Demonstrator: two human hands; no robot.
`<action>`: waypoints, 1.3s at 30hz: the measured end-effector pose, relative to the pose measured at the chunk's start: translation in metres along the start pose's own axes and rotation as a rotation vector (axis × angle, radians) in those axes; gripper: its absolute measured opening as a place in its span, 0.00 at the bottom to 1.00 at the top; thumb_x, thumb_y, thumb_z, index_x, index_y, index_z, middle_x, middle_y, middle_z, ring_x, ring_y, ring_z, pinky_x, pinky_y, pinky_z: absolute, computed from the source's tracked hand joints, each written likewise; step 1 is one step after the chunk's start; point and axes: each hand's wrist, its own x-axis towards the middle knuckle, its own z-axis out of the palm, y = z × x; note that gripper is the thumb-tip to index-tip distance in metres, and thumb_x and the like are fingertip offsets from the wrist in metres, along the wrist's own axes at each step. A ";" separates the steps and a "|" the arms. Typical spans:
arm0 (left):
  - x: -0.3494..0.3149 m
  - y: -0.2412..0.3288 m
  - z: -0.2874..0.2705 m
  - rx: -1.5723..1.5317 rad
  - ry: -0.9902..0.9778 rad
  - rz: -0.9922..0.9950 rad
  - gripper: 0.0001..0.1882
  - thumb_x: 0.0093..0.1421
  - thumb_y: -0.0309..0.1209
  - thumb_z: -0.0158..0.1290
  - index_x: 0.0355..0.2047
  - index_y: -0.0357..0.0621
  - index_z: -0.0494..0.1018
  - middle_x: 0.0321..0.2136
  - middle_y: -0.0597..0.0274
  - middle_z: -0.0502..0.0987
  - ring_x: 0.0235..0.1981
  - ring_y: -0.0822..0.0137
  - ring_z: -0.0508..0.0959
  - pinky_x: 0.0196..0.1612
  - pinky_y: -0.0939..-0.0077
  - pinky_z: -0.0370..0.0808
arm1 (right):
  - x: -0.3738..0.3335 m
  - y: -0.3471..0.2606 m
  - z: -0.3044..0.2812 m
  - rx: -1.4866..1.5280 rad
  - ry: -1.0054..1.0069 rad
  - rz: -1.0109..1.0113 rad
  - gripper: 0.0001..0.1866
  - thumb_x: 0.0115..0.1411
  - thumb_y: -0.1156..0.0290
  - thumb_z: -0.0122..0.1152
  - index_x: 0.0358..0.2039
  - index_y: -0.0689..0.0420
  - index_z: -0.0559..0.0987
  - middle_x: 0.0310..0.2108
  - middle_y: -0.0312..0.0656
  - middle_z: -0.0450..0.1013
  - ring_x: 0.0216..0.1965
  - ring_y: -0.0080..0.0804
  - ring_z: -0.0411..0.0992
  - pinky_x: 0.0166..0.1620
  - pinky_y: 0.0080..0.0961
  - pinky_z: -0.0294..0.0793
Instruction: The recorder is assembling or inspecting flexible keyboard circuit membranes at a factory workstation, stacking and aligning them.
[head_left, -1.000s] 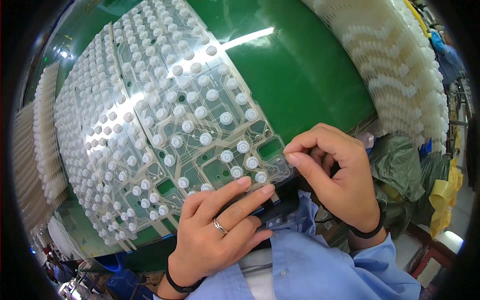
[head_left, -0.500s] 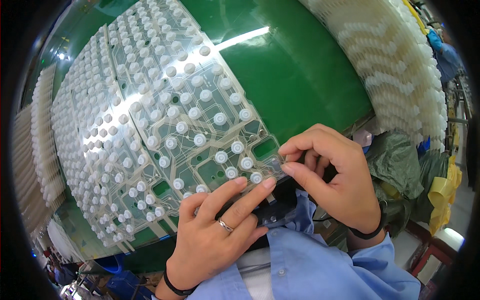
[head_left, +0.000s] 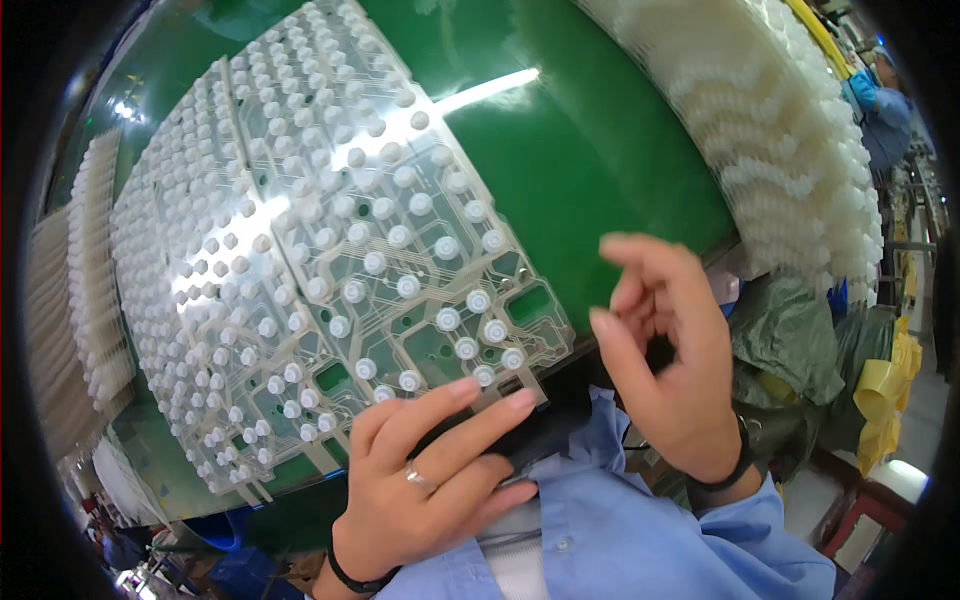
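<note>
Clear keyboard membrane sheets (head_left: 425,240) with silvery printed traces and rows of white rubber domes lie overlapped across the green tabletop (head_left: 590,150). My left hand (head_left: 425,480) rests its index and middle fingertips at the near edge of the closest sheet, by its lowest domes. Its fingers are spread, with a ring on one of them, and it holds nothing. Off that sheet's near right corner hovers my right hand (head_left: 670,350), slightly blurred. Its thumb and index finger are apart with nothing visible between them; the other fingers curl inward.
A tall stack of whitish domed sheets (head_left: 770,140) borders the table's right side. Similar stacks (head_left: 95,270) stand at the far left. Beside the right forearm hangs a dark green plastic bag (head_left: 790,335), near yellow material (head_left: 880,385). Another person in blue (head_left: 885,115) is at the upper right.
My right hand has left the sheet's corner and moved right, its thumb and index finger parting. The left hand has slid slightly down and left. The sheets appear slightly shifted in view.
</note>
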 end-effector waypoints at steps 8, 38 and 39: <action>-0.033 0.001 -0.021 -0.106 0.188 -0.214 0.12 0.44 0.40 0.67 0.21 0.50 0.75 0.45 0.65 0.81 0.50 0.59 0.75 0.45 0.66 0.66 | -0.036 -0.018 0.013 0.117 -0.387 -0.250 0.12 0.52 0.74 0.68 0.39 0.55 0.81 0.34 0.39 0.75 0.34 0.38 0.73 0.36 0.31 0.69; -0.059 -0.019 -0.042 -0.060 0.063 -0.177 0.14 0.45 0.44 0.67 0.22 0.53 0.74 0.51 0.61 0.78 0.56 0.51 0.71 0.49 0.58 0.66 | 0.019 -0.036 0.033 0.177 -0.226 -0.068 0.03 0.57 0.80 0.61 0.33 0.62 0.79 0.30 0.39 0.75 0.29 0.23 0.73 0.29 0.18 0.70; -0.058 -0.022 -0.043 -0.046 0.078 -0.178 0.14 0.45 0.44 0.67 0.22 0.53 0.74 0.51 0.61 0.78 0.56 0.51 0.71 0.49 0.58 0.66 | 0.021 -0.040 0.038 0.170 -0.250 -0.048 0.03 0.57 0.80 0.61 0.33 0.62 0.79 0.29 0.39 0.74 0.28 0.22 0.72 0.28 0.17 0.70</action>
